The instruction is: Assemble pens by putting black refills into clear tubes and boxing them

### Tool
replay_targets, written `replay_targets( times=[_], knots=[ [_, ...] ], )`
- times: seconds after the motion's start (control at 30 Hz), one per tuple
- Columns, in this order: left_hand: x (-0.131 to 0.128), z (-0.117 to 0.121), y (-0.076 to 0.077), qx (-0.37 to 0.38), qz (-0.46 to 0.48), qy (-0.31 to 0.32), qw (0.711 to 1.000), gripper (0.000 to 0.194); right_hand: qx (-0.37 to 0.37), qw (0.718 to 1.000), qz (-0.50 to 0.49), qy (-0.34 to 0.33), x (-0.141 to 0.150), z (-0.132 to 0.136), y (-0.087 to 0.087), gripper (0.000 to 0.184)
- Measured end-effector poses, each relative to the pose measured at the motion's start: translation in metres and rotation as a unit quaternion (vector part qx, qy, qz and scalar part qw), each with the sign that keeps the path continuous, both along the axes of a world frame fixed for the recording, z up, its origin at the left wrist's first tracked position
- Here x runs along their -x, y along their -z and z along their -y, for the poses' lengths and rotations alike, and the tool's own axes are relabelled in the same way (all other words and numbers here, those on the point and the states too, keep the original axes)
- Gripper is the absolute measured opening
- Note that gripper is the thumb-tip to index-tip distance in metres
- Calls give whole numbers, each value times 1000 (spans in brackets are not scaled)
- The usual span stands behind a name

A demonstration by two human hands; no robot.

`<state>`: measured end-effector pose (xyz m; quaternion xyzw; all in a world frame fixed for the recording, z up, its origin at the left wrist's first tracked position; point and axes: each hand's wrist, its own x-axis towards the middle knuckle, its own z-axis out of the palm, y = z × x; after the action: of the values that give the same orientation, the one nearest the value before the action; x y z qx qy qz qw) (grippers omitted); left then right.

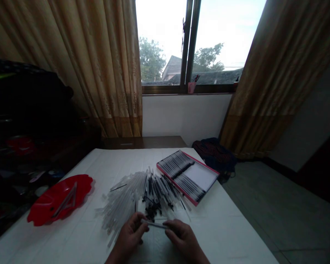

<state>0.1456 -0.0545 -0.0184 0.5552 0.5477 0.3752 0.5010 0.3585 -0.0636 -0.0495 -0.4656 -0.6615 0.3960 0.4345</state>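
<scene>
My left hand (133, 230) and my right hand (179, 233) meet near the table's front, fingers pinched on the two ends of one slim, pale, pen-like stick (156, 224). It lies roughly level between them; its exact kind is too blurred to tell. Just beyond is a heap of clear plastic sleeves (121, 201), fanned out to the left. Black slim sticks (154, 187) lie to the right of the sleeves, with a clump of small black pieces (153, 211) close to my fingertips. A shallow red-edged box (209, 169) holds rows of sleeved black sticks and a bare white section.
A red scalloped tray (79, 179) with a few clear strips stands on the left of the white-covered table (82, 234). Dark cloth or a bag (216, 154) lies past the far right corner. A pink cup (191, 87) with pens is on the windowsill.
</scene>
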Motion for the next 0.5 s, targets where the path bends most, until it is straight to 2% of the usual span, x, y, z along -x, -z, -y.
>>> replay_targets(
  times=[0.1,0.17,0.27,0.5],
  knots=[
    [14,5,-2,-53,-159,77,983,19,-9,996,77,-38,-5,0,-9,25],
    [21,8,-5,-77,-221,115,965,17,-18,992,116,-55,-6,0,-14,23],
    [23,10,-2,-103,-232,130,958,20,-18,986,149,-70,-6,-1,-17,22],
    [22,12,17,-175,-227,144,947,22,-9,977,197,-79,-3,-5,-16,20]
  ],
)
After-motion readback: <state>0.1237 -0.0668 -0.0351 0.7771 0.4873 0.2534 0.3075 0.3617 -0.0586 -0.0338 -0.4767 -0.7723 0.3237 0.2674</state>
